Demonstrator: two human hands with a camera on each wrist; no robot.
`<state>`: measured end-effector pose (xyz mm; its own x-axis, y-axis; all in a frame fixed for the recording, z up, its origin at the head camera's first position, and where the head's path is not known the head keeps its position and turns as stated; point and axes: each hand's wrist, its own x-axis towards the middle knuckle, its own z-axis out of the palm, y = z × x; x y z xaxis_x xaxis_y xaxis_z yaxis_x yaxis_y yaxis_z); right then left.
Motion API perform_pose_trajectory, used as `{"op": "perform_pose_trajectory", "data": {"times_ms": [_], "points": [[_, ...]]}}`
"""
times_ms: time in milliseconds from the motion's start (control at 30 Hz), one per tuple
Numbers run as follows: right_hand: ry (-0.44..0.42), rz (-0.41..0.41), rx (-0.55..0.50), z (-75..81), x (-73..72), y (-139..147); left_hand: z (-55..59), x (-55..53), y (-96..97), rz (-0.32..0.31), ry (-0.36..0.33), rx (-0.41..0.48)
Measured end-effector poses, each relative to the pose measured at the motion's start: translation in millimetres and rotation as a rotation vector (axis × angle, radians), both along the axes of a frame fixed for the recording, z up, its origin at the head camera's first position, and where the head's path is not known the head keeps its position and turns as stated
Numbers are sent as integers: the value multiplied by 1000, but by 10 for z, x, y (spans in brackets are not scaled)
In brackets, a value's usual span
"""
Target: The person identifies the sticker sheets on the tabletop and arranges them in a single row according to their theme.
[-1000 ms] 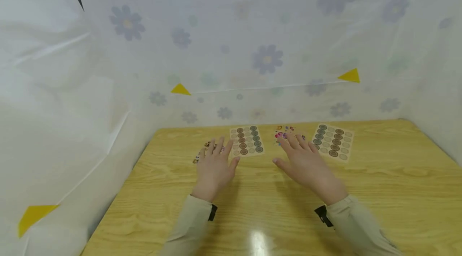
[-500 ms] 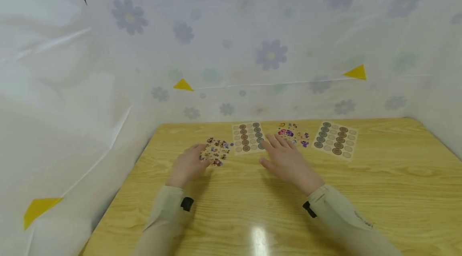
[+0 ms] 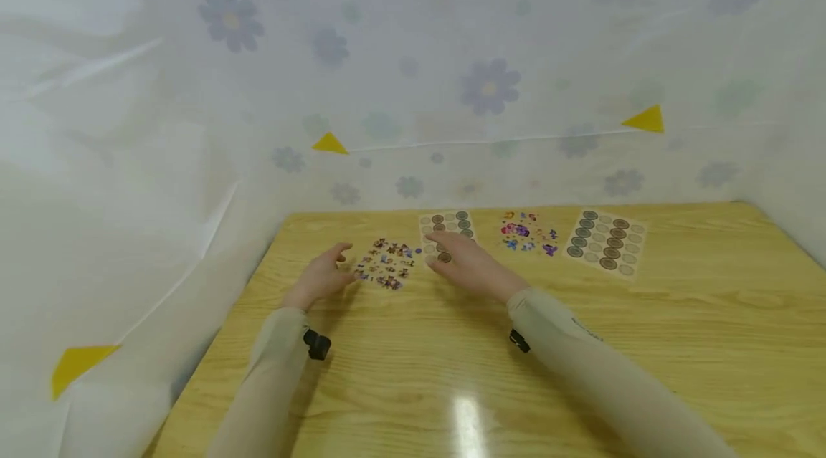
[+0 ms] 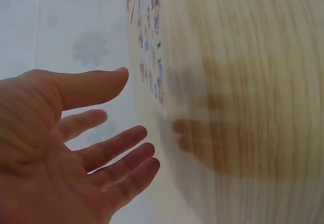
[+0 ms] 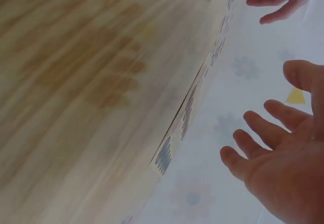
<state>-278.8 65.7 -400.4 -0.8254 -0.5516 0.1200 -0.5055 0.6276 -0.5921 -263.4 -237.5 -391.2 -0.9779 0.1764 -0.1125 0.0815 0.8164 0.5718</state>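
Note:
My left hand (image 3: pixel 319 276) hovers over the table at the left edge of a cluster of small brown and blue printed shapes (image 3: pixel 386 264), its fingers loosely bent with nothing between them. In the left wrist view the left palm (image 4: pixel 55 168) faces the table side, thumb apart from the fingers. My right hand (image 3: pixel 474 264) is held over the front part of a sheet of round brown and green circles (image 3: pixel 462 223), hiding some of it. The right wrist view shows the right hand (image 5: pixel 283 153) with spread, relaxed fingers and an empty palm.
Farther right lie a cluster of pink, purple and blue printed shapes (image 3: pixel 525 232) and a second sheet of circles (image 3: pixel 606 243). The wooden table (image 3: pixel 413 365) meets a white flower-print sheet (image 3: pixel 387 85) along its back and left sides.
Both hands have moved left. The left hand has gone from over the brown cluster to its left edge, and the right hand from the pink cluster to the left circle sheet. The view has tilted slightly.

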Motion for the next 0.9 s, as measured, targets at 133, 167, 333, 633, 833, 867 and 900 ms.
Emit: {"op": "perform_pose_trajectory", "data": {"times_ms": [133,167,333,633,833,867,900], "points": [[-53,-11,-10,-34,-142,-148,-48,-75,28,26,-13,110],[-58,-10,-7,-40,-175,-185,-64,-93,34,26,-16,130],[-72,7,11,-74,-306,-362,-140,-152,41,30,-27,165],[-49,-38,5,-188,-453,-564,-171,-204,38,18,-41,101],[-56,-27,54,-198,-530,-618,-183,-250,50,-17,-10,57],[-60,-25,64,-200,-537,-620,-187,-256,48,-18,-12,53],[-68,-24,61,-199,-542,-621,-188,-261,48,-16,-15,52]]}}
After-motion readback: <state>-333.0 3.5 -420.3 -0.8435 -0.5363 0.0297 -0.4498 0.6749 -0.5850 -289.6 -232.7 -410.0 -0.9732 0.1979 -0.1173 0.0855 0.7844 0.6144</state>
